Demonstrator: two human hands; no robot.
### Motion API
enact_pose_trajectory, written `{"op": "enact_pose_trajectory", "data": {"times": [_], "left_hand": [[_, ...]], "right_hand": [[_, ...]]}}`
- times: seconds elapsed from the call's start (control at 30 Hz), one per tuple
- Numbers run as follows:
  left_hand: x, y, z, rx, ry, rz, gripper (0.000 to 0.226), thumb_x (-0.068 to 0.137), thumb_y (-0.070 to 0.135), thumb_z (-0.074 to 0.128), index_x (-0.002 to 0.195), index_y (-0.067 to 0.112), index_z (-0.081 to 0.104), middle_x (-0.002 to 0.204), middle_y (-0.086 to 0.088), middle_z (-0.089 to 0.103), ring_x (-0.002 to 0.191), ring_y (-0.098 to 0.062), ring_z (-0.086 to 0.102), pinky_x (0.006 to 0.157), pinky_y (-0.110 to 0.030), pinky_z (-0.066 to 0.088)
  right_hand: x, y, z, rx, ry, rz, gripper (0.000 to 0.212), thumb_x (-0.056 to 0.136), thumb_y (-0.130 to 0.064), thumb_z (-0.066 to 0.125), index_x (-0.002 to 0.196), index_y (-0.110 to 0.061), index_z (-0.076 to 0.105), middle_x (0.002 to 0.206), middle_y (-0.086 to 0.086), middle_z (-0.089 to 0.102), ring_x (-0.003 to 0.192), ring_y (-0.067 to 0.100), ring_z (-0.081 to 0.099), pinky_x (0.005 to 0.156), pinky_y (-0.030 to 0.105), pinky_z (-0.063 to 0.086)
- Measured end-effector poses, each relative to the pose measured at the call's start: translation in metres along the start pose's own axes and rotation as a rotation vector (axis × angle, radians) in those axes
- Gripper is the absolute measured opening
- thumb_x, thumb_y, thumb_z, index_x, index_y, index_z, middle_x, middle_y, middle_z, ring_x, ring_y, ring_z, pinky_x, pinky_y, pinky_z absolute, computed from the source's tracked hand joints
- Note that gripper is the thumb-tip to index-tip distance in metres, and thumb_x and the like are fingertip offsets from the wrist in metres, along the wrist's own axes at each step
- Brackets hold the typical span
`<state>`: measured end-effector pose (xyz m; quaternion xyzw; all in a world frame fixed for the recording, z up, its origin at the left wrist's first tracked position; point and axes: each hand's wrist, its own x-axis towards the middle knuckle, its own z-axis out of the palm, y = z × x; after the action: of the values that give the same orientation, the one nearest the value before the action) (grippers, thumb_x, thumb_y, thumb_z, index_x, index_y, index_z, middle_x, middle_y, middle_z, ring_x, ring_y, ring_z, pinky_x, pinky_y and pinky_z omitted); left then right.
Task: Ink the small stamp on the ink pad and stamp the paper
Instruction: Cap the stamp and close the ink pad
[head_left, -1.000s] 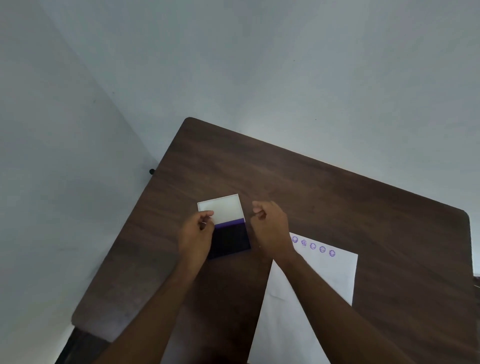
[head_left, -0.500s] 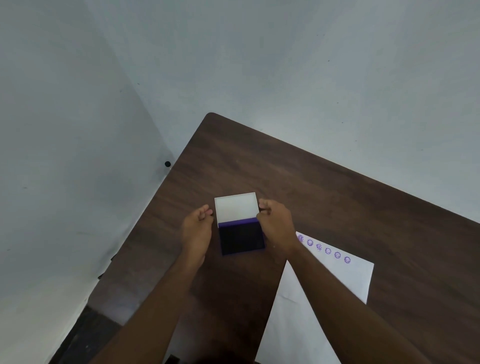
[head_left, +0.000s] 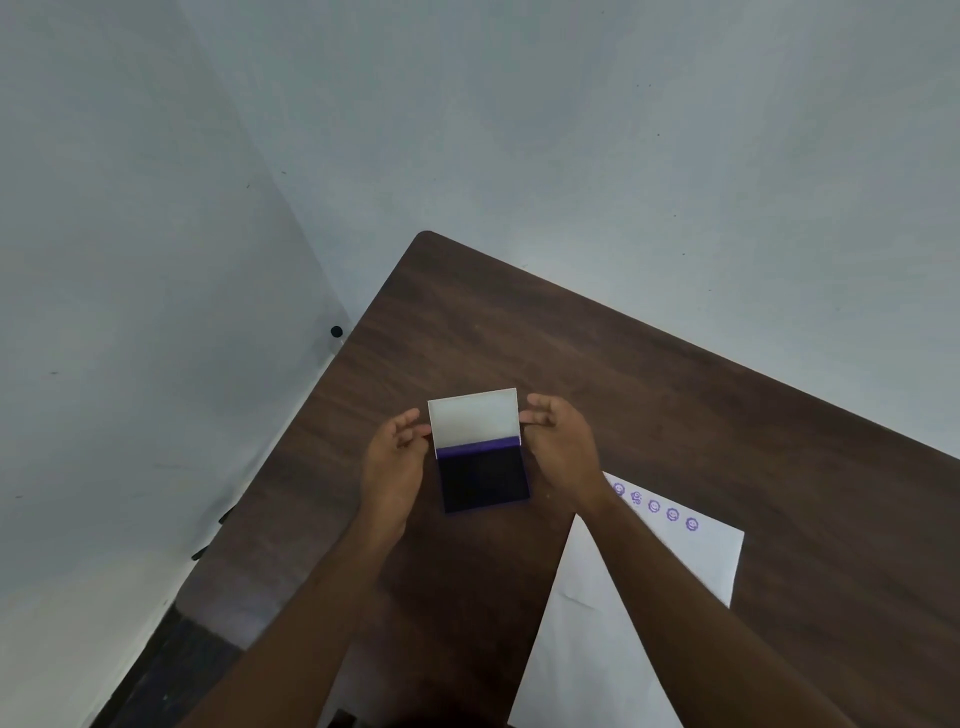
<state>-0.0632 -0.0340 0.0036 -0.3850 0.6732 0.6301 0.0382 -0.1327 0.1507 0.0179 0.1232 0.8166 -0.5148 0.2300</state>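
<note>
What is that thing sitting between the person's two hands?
In the head view, an open ink pad with its white lid raised lies between the left hand and right hand.

head cam | faces forward-down | close over table (head_left: 675, 374)

paper (head_left: 691, 566) partly under right forearm and cut by bottom edge, stamped marks (head_left: 654, 505) too small to read, small stamp unseen
</note>
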Motion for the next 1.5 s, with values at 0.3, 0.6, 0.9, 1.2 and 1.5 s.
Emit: {"op": "enact_pose_trajectory", "data": {"times": [0.3, 0.6, 0.9, 1.2, 1.5], "left_hand": [[-0.028, -0.027, -0.020, 0.002, -0.079, -0.029, 0.036, 0.089, 0.003, 0.051, 0.120, 0.020, 0.061, 0.094, 0.006, 0.076, 0.089, -0.001, 0.068, 0.078, -0.022, 0.050], [-0.029, -0.042, -0.017, 0.052, -0.113, -0.116, 0.036, 0.087, 0.010, 0.061, 0.122, 0.020, 0.060, 0.108, -0.001, 0.072, 0.097, -0.011, 0.065, 0.076, -0.022, 0.048], [-0.028, -0.041, -0.016, 0.071, -0.108, -0.113, 0.038, 0.086, 0.010, 0.060, 0.122, 0.020, 0.059, 0.107, 0.001, 0.073, 0.099, -0.010, 0.065, 0.086, -0.028, 0.051], [-0.028, -0.041, -0.016, 0.104, -0.123, -0.087, 0.037, 0.089, 0.005, 0.054, 0.123, 0.016, 0.059, 0.109, -0.001, 0.072, 0.100, -0.013, 0.064, 0.084, -0.025, 0.049], [-0.032, -0.029, -0.010, 0.508, -0.012, 0.329, 0.037, 0.098, 0.038, 0.046, 0.133, 0.028, 0.051, 0.123, 0.018, 0.051, 0.111, 0.003, 0.047, 0.087, -0.011, 0.036]], "right_hand": [[-0.033, 0.026, -0.016, -0.038, -0.009, 0.050, 0.038, 0.087, 0.003, 0.049, 0.117, -0.018, 0.060, 0.095, -0.008, 0.073, 0.083, 0.000, 0.067, 0.065, 0.015, 0.050], [-0.040, 0.037, -0.008, -0.146, -0.028, 0.041, 0.032, 0.091, 0.000, 0.049, 0.121, -0.010, 0.058, 0.113, 0.006, 0.070, 0.102, 0.016, 0.065, 0.091, 0.041, 0.055], [-0.038, 0.036, -0.006, -0.185, -0.013, 0.017, 0.030, 0.092, -0.003, 0.051, 0.121, -0.010, 0.058, 0.112, 0.005, 0.070, 0.099, 0.013, 0.064, 0.090, 0.035, 0.056], [-0.039, 0.037, -0.003, -0.233, 0.011, 0.002, 0.029, 0.093, -0.006, 0.051, 0.120, -0.009, 0.060, 0.116, 0.007, 0.070, 0.103, 0.016, 0.065, 0.089, 0.031, 0.056], [-0.037, 0.040, 0.004, -0.523, 0.138, -0.256, 0.032, 0.096, -0.031, 0.051, 0.124, -0.016, 0.056, 0.131, 0.005, 0.057, 0.117, 0.016, 0.051, 0.095, 0.023, 0.039]]}}
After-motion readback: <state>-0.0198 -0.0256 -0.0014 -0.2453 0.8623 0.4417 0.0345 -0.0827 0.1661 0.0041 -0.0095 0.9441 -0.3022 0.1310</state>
